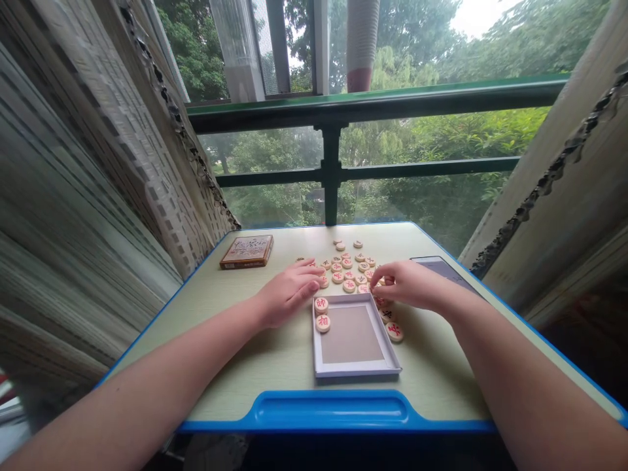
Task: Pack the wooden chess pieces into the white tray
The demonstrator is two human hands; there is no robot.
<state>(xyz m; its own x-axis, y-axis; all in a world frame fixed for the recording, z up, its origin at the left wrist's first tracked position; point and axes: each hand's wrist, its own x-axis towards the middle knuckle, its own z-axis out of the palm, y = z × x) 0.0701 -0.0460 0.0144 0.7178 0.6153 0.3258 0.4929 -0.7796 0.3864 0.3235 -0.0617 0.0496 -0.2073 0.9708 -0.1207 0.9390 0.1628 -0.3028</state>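
On blue-edged tabletop [230,386]: just 2 xiangqi pcs [322,323] in box tray [358,375]; loose pcs [348,286] left outside, mostly beyond it. L hand [289,291] loosely spread at pile's edge, no grip seen; R hand [405,282] curled by tray's far corner, can't tell if holding 1.

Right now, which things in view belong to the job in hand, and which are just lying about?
In the job:
- loose round pieces, with the left hand and right hand at them
- shallow tray holding two pieces

Apparently just lying about:
- patterned box, untouched, far left
- dark flat object, at the right
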